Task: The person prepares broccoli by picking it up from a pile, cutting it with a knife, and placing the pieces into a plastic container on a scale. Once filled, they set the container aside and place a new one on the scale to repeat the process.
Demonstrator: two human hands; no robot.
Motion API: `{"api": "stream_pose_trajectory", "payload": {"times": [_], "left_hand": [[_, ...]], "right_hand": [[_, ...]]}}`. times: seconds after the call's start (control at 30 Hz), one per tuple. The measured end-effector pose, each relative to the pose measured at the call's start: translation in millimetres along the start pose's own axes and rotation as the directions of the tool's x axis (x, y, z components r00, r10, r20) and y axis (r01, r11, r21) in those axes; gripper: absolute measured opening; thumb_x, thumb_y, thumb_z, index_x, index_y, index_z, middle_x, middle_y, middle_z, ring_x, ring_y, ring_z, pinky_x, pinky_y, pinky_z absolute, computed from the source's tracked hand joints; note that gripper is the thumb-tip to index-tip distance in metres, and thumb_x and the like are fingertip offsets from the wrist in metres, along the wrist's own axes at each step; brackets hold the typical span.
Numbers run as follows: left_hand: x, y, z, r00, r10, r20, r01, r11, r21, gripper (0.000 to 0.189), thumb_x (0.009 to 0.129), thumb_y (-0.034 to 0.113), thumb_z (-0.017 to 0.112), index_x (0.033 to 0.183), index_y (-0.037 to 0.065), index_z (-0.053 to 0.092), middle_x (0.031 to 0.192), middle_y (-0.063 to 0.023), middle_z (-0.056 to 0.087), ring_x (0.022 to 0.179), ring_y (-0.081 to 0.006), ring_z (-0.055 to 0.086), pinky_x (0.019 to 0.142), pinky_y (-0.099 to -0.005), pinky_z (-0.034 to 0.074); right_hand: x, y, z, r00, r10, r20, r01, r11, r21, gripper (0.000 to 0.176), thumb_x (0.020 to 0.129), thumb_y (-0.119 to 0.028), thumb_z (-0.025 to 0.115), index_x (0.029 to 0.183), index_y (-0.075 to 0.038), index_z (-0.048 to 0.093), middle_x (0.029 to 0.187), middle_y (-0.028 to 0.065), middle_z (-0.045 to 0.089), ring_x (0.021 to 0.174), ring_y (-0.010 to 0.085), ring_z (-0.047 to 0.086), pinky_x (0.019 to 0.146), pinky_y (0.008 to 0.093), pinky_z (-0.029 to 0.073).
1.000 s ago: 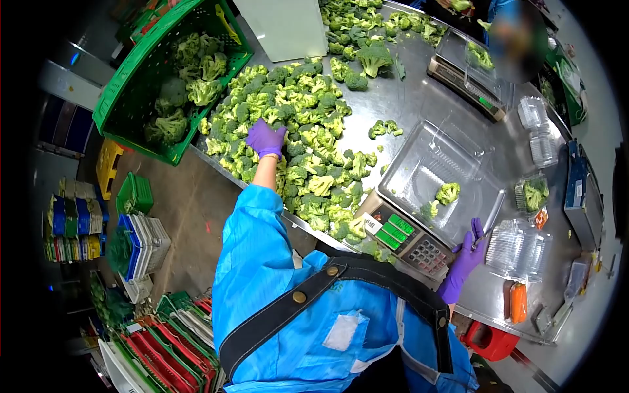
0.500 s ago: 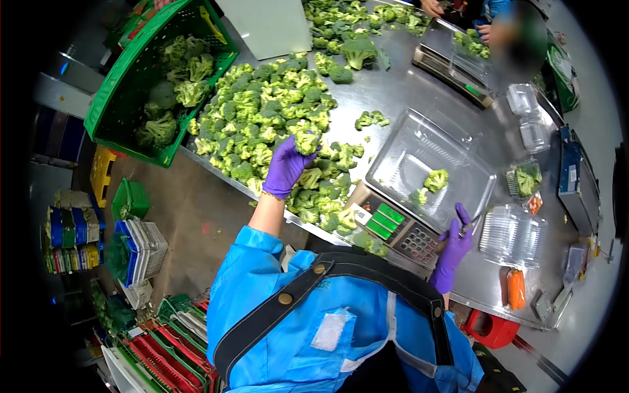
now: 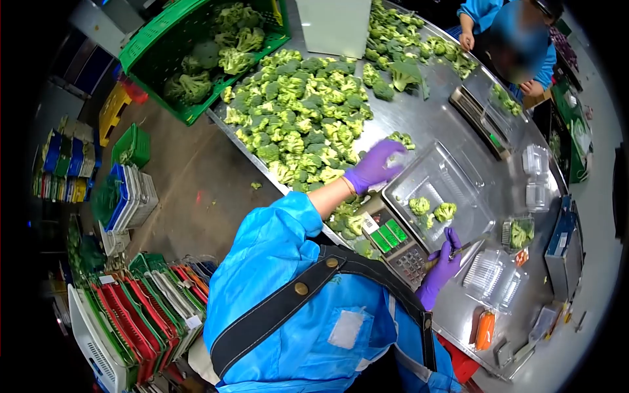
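Observation:
My left hand (image 3: 377, 166), in a purple glove, is over the left edge of the clear plastic tray (image 3: 481, 187). Its fingers are spread and slightly blurred, with nothing visible in them. Just beyond the fingertips are small broccoli florets (image 3: 401, 139) on the metal table. The tray rests on a scale (image 3: 407, 263) with green displays and has a few florets (image 3: 445, 211) inside. By the tray's near right corner, my right hand (image 3: 443, 267), also gloved, is closed around a small knife (image 3: 466, 248). A large broccoli pile (image 3: 304, 118) lies left of the tray.
A green crate (image 3: 154, 49) with broccoli heads tilts at the table's left edge. Clear clamshell boxes (image 3: 495, 278) and an orange packet (image 3: 485, 329) lie to the right. Across the table, a co-worker's hand (image 3: 532, 88) is near a second scale (image 3: 480, 122).
My left hand has moved right from the pile to the tray's edge, and the floret it held is gone from it. Another floret is now in the tray. The view has shifted.

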State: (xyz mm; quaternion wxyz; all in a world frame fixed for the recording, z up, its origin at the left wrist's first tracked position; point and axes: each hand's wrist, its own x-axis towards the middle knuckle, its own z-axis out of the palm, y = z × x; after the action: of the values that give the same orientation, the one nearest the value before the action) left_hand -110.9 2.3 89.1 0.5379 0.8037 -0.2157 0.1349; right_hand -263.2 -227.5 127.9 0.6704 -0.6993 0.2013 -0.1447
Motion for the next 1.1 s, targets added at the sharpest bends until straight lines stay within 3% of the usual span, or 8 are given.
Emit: {"api": "stream_pose_trajectory", "payload": {"times": [0.13,0.27,0.33,0.43,0.53,0.67,0.97,1.1], "left_hand": [[4.8,-86.1,-91.0,0.981,-0.032,-0.191,0.171,0.607,0.776,0.043,0.069,0.025,0.066,0.109,0.01,0.056,0.112,-0.0117,0.052,0.103,-0.0316,0.049,0.087,-0.0437,0.041],[9.9,-108.1,-149.5,0.835,-0.485,-0.261,0.433,0.285,0.855,0.046,0.063,0.024,0.066,0.107,0.015,0.057,0.112,-0.0123,0.051,0.101,-0.0326,0.049,0.082,-0.045,0.043],[0.2,-148.0,-163.5,0.893,-0.379,-0.243,0.412,0.47,0.781,0.046,0.064,0.019,0.067,0.108,0.013,0.056,0.102,-0.0132,0.056,0.096,-0.0317,0.054,0.079,-0.0368,0.047],[-2.7,-117.0,-178.9,0.909,-0.272,-0.317,0.311,0.947,0.081,0.036,0.07,0.018,0.067,0.102,0.005,0.059,0.099,-0.0083,0.061,0.092,-0.0211,0.058,0.079,-0.0312,0.046],[-11.0,-76.6,-187.2,0.822,-0.569,0.029,0.342,0.452,-0.824,0.041,0.086,0.019,0.053,0.123,0.004,0.047,0.119,-0.0102,0.053,0.101,-0.0194,0.055,0.083,-0.0339,0.048],[-22.3,-72.3,-169.6,0.85,-0.422,0.316,0.373,0.057,-0.926,0.056,0.09,0.027,0.048,0.133,-0.005,0.03,0.125,-0.0191,0.047,0.108,-0.0284,0.053,0.086,-0.0324,0.049],[19.2,31.2,-3.3,0.727,-0.224,0.649,0.606,0.655,-0.452,0.048,0.08,0.019,0.062,0.124,0.005,0.048,0.115,-0.0087,0.055,0.108,-0.0191,0.052,0.09,-0.0311,0.044],[6.3,-11.2,48.0,0.921,0.168,0.352,-0.033,0.933,-0.358,0.048,0.079,0.023,0.065,0.123,0.009,0.05,0.12,-0.0128,0.052,0.115,-0.0256,0.047,0.096,-0.036,0.038]], "right_hand": [[-11.2,-12.8,35.9,0.99,0.024,0.14,-0.02,0.999,-0.024,0.03,0.089,-0.006,0.049,0.117,0.002,0.051,0.108,0.012,0.061,0.07,0.0053,0.056,0.047,0.0161,0.038],[-19.1,-23.7,77.2,0.98,0.042,0.195,-0.026,0.996,-0.086,0.029,0.088,-0.004,0.049,0.117,0.001,0.052,0.106,0.0107,0.061,0.083,0.0073,0.058,0.05,0.0165,0.039],[-21.6,-24.9,92.7,0.979,0.054,0.198,-0.028,0.991,-0.129,0.029,0.088,-0.003,0.05,0.116,0.0,0.053,0.106,0.0096,0.062,0.087,0.0079,0.058,0.05,0.0166,0.04],[-29.5,-27.1,116.8,0.955,0.075,0.285,-0.035,0.989,-0.142,0.027,0.087,-0.005,0.051,0.113,-0.003,0.056,0.104,0.0042,0.062,0.082,0.0057,0.057,0.051,0.0165,0.04],[-34.7,-26.8,133.9,0.934,0.178,0.309,-0.116,0.971,-0.209,0.025,0.087,-0.01,0.054,0.111,0.0,0.057,0.104,0.005,0.062,0.076,0.0051,0.056,0.049,0.0169,0.039],[-35.8,-21.1,141.7,0.896,0.169,0.409,-0.12,0.982,-0.143,0.026,0.087,-0.01,0.054,0.111,0.001,0.057,0.105,0.0057,0.062,0.078,0.0073,0.057,0.052,0.0168,0.041],[-39.8,-27.5,103.2,0.994,-0.036,-0.099,0.042,0.997,0.066,0.026,0.086,-0.009,0.054,0.108,0.004,0.056,0.09,0.0071,0.063,0.056,0.0051,0.048,0.049,0.0168,0.036],[-35.8,-23.0,98.3,0.998,-0.007,-0.063,0.014,0.994,0.105,0.027,0.086,-0.009,0.053,0.11,0.004,0.055,0.085,0.0094,0.063,0.053,0.0074,0.048,0.049,0.0179,0.038]]}}
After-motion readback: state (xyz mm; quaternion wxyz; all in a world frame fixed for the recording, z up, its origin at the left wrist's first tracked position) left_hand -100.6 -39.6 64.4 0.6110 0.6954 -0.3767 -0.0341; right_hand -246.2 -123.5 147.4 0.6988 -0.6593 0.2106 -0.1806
